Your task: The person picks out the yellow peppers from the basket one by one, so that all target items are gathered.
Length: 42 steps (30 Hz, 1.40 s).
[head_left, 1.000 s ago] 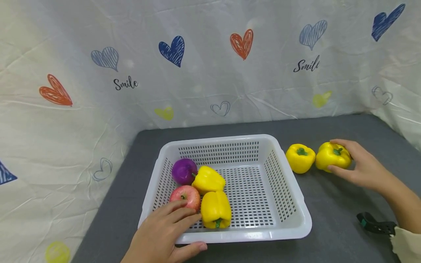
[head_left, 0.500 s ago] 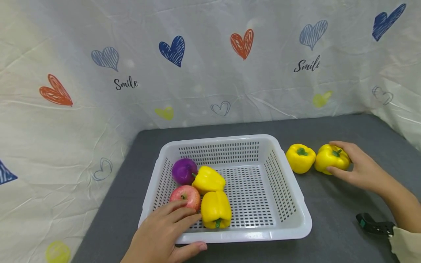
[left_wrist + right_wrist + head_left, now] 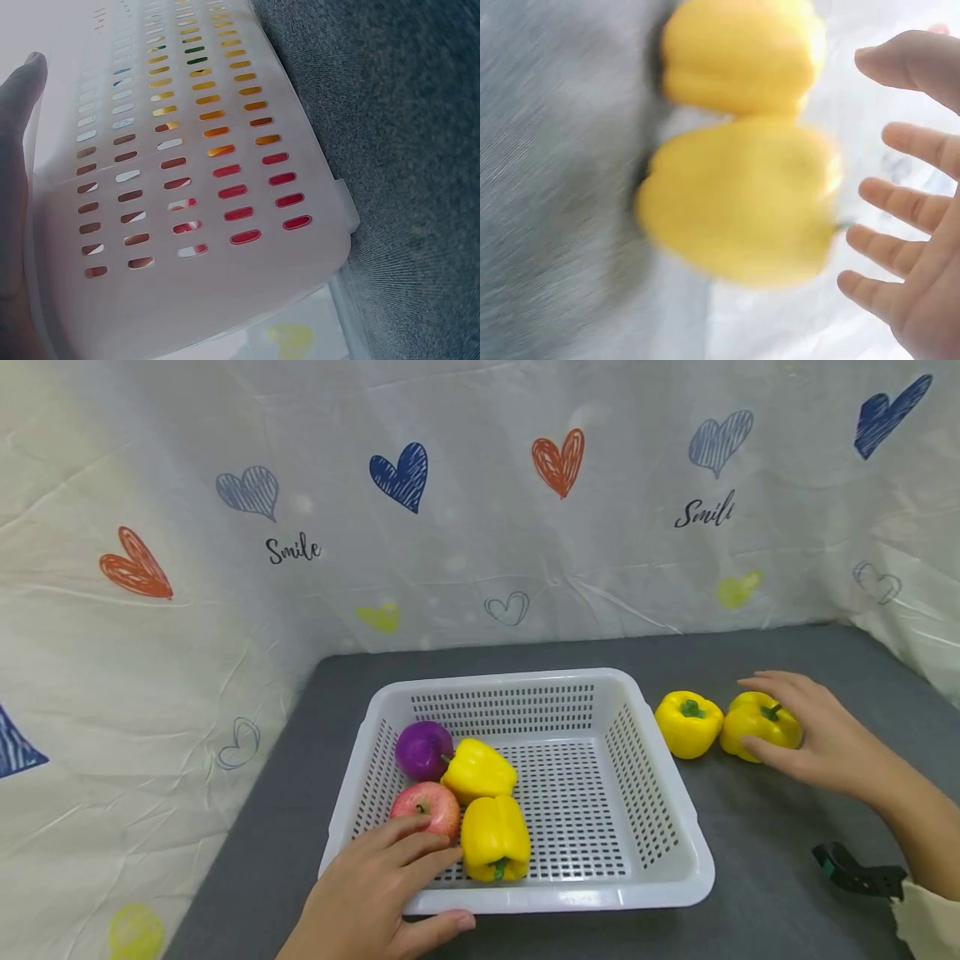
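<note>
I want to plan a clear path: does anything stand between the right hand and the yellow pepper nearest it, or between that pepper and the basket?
Nothing visible separates the right hand from the outer pepper. Toward the basket, the inner pepper stands between, then the basket's right wall.

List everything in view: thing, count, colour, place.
Table: 1, dark grey, foreground
Basket: 1, white, on the table
Bell peppers: 4, yellow, two in basket, two on table at its right
Apple: 1, red, in basket, left side
Round item: 1, purple, in basket behind apple
Backdrop: 1, white, printed with hearts, behind table
Strap: 1, black, lower right, head view
Left hand: 1, bare, over basket's near-left rim
Right hand: 1, bare, at the rightmost pepper
Sleeve: 1, cream, lower right edge
</note>
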Tool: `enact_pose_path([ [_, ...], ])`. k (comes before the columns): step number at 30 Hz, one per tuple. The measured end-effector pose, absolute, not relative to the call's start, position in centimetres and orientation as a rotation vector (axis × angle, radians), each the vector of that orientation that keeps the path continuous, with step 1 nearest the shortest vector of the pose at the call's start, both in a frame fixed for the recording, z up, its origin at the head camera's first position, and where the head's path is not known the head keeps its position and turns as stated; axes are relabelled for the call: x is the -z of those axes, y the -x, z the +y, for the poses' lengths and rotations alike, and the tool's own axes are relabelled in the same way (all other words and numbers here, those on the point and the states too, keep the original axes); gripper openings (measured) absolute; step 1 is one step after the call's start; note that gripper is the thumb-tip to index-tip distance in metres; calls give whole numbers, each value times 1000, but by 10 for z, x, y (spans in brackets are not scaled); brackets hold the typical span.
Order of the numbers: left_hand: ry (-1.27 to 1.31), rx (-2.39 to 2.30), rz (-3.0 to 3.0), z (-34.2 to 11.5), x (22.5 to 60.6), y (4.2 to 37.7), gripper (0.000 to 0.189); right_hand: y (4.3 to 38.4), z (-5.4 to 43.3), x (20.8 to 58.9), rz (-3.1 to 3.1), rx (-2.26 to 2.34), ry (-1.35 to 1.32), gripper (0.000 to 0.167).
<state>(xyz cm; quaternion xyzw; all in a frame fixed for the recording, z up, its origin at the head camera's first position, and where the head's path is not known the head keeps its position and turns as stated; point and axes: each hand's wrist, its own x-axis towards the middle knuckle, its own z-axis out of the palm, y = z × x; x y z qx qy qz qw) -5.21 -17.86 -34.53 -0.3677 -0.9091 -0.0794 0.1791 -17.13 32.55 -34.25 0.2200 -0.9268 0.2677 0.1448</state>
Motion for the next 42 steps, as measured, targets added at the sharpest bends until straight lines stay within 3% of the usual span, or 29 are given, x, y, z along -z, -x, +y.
enact_pose_path([
  [19,1021,211,-2599,-179,346,52,57,166,207,253,-2598,-471,-1086,53],
  [32,1010,216,-2609,-178,345,51,56,181,121,254,-2624,-396,-1365,56],
  [42,1017,199,-2625,-177,344,52,57,188,74,282,-2757,-187,-1542,55],
])
